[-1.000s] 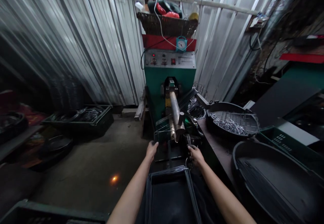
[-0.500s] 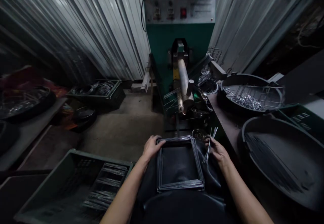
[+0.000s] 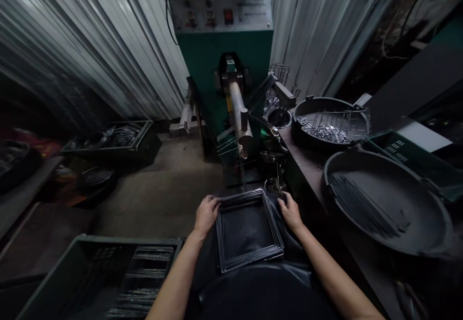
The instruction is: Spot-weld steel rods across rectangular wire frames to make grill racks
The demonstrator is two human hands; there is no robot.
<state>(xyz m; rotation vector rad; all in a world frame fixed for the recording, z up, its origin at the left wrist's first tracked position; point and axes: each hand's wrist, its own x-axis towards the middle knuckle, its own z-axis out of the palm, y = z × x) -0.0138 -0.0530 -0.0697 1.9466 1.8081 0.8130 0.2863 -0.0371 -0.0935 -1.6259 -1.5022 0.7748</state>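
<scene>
A stack of rectangular wire frames (image 3: 249, 260) lies on my lap, on dark cloth. My left hand (image 3: 205, 213) grips the stack's far left corner with curled fingers. My right hand (image 3: 290, 212) is closed near the stack's far right corner; a few thin metal rods (image 3: 278, 190) stick up from it. Just ahead stands a green machine (image 3: 224, 45) with a metal cylinder (image 3: 238, 113) pointing toward me.
A green crate (image 3: 108, 281) with bundled wire frames sits at my lower left. On the bench at right are a large dark round tray (image 3: 383, 209) with rods and another round tray (image 3: 327, 125) with small metal pieces. Corrugated metal walls stand behind.
My view has dropped from the machine to my lap. Both hands pulled back from the machine's front to the frame stack; the right hand now carries the rods lower.
</scene>
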